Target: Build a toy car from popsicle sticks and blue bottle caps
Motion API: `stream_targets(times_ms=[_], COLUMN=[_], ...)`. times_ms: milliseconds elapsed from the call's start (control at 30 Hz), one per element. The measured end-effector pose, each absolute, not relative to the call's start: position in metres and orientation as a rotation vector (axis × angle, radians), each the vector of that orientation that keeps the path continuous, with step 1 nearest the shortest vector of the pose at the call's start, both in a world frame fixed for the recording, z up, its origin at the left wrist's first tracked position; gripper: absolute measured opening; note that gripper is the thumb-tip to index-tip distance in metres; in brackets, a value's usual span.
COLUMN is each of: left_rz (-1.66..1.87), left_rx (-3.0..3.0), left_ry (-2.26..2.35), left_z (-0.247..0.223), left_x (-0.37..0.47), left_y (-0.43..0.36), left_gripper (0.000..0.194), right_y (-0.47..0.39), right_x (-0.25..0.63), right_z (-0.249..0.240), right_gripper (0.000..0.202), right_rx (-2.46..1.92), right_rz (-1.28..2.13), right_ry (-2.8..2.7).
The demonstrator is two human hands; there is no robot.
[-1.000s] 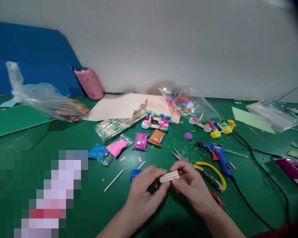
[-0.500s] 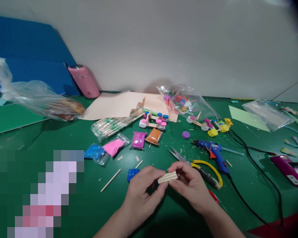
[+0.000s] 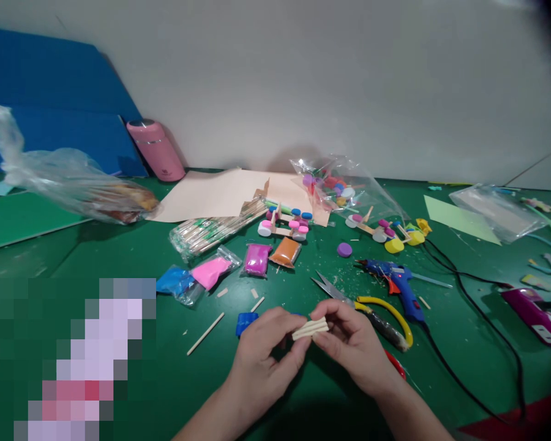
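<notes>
Between my two hands is a small bundle of short wooden sticks (image 3: 310, 329), lying side by side. My left hand (image 3: 266, 352) pinches its left end with thumb and forefinger. At the other end, the fingers of my right hand (image 3: 349, 340) are closed on it. Partly behind my left hand sits a blue block-like piece (image 3: 246, 323), with a thin stick (image 3: 257, 304) just beyond. A longer stick (image 3: 205, 334) lies to the left. Scissors (image 3: 333, 289) and yellow-handled pliers (image 3: 388, 324) lie close to my right hand, their handles partly covered by it.
A blue glue gun (image 3: 395, 278) with its cord lies on the right, near a purple power strip (image 3: 535, 315). Clay packets (image 3: 257, 260), bagged sticks (image 3: 215, 229) and small wheeled models (image 3: 283, 225) stand farther back. A pink bottle (image 3: 156, 150) leans against the wall. Pixelation covers the lower left.
Nearly nothing differs. Both hands keep the same hold on the bundle of sticks, and the whole view has shifted very slightly.
</notes>
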State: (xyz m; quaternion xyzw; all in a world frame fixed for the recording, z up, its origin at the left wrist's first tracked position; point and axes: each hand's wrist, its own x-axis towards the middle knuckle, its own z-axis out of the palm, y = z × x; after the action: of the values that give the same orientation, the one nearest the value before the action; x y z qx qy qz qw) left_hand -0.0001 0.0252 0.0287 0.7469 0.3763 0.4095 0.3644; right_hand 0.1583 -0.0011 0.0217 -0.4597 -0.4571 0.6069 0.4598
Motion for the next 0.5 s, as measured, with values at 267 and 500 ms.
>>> stream_targets(times_ms=[267,500], left_rz=[1.062,1.053], left_rx=[1.942,1.953], left_ry=[0.973,0.974], left_z=[0.0286,0.0271], left_x=[-0.0001,-0.0002], left_y=[0.0244,0.0245], left_gripper=[0.012,0.011], right_y=[-0.0001,-0.0006], right_x=[0.158,0.1584], right_z=[0.021,0.0209], right_gripper=[0.014,0.014], right_rx=[-1.102,-1.102], right_rz=[1.516,1.521], right_ry=[-1.108,-1.106])
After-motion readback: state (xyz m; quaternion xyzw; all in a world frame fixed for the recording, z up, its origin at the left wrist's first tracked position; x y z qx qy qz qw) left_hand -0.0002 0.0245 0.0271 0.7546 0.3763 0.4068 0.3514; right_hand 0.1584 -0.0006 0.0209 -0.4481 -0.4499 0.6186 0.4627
